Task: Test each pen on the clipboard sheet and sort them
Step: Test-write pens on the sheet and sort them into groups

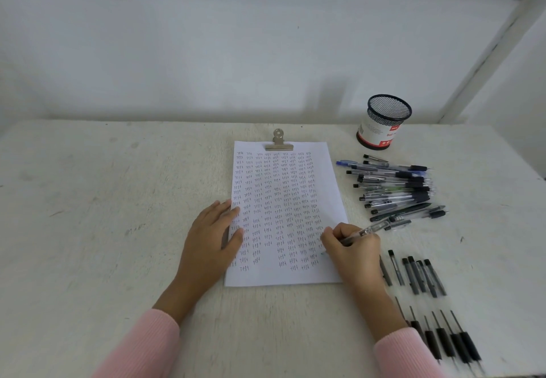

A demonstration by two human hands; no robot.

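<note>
A white sheet (283, 170), filled with rows of small written words, lies under a metal clip (279, 141) in the middle of the table. My left hand (211, 241) rests flat on the sheet's left edge. My right hand (353, 249) grips a clear pen (370, 230) in a writing hold, its tip down on the sheet's lower right part. To the right of the sheet lies a loose pile of pens (393, 188).
A black mesh pen cup (382, 122) stands at the back right. Near my right wrist lie a row of pen barrels (419, 274) and, closer to the front edge, a row of pen parts with black grips (449, 339). A white wall runs behind the table.
</note>
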